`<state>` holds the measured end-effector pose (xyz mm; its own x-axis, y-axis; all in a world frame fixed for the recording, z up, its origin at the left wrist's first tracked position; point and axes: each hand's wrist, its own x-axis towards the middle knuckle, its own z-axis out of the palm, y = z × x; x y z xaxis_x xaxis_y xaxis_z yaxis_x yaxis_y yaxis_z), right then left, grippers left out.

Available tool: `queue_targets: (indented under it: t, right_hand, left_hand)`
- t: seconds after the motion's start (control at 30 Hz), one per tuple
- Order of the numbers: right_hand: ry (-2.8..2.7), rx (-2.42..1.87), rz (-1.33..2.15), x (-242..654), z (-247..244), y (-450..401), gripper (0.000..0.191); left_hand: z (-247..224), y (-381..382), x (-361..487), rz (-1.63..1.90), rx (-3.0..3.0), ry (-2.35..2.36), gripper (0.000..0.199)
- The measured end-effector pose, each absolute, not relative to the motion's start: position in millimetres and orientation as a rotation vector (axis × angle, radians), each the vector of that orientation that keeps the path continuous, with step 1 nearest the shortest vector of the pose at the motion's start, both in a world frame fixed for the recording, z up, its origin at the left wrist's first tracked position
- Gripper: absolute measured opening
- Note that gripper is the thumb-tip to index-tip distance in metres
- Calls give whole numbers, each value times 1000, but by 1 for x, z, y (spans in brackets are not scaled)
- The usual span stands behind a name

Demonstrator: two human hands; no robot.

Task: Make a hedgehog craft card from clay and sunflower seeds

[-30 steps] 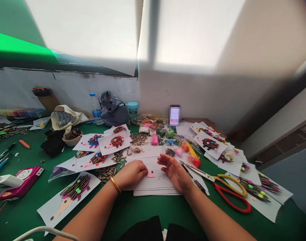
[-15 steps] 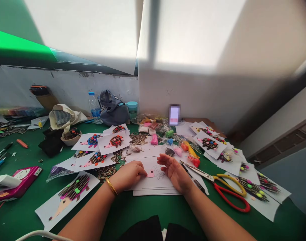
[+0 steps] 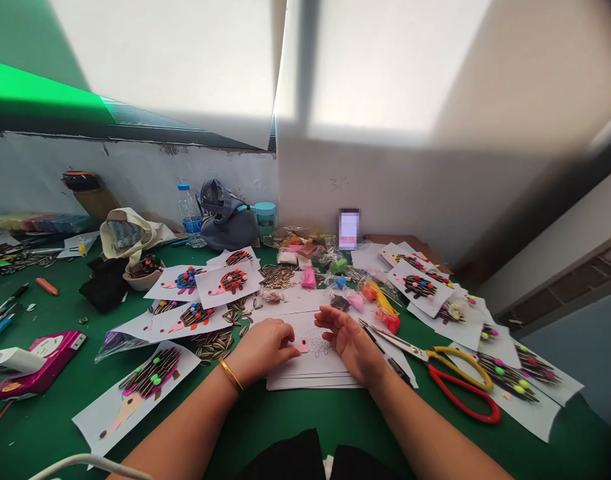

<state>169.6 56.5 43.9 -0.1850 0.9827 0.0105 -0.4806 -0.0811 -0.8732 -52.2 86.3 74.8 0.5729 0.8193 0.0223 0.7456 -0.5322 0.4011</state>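
On a stack of white paper sheets (image 3: 313, 381) lies a hedgehog drawing (image 3: 319, 341) with a dotted outline body and small feet. Its face is filled with flat pink clay (image 3: 303, 345) bearing a dark dot. My left hand (image 3: 269, 347), a gold bangle at the wrist, has its fingers curled with the tips at the snout end of the pink clay. Whatever those fingertips may pinch is hidden. My right hand (image 3: 353, 347) rests on its edge along the sheet's right side, fingers extended and slightly cupped, nothing in it.
Large scissors (image 3: 430, 357) and a black pen (image 3: 398, 372) lie to the right. Finished hedgehog cards (image 3: 229, 283) spread on both sides. Loose sunflower seeds (image 3: 215, 345) and bagged coloured clay (image 3: 355, 300) sit beyond the paper. A phone (image 3: 349, 229) stands against the wall.
My left hand has shifted slightly right, and its fingertips now cover more of the pink snout. My right hand stays nearly where it was.
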Motion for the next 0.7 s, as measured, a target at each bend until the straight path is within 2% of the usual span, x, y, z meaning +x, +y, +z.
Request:
queue_targets:
  t: [0.3, 0.47, 0.53, 0.7]
  right_hand:
    - [-918, -759, 1546, 171, 44, 58, 47]
    - [-1057, -996, 1310, 182, 40, 66, 40]
    - [-1160, -1156, 1135, 192, 38, 71, 36]
    - [-1253, -1350, 707, 224, 40, 81, 24]
  left_hand:
    - [66, 86, -46, 360, 2410, 1314, 17]
    - [62, 92, -51, 482, 2366, 1269, 14]
    - [61, 93, -52, 534, 2379, 1157, 24]
    - [59, 95, -55, 350, 2375, 954, 77]
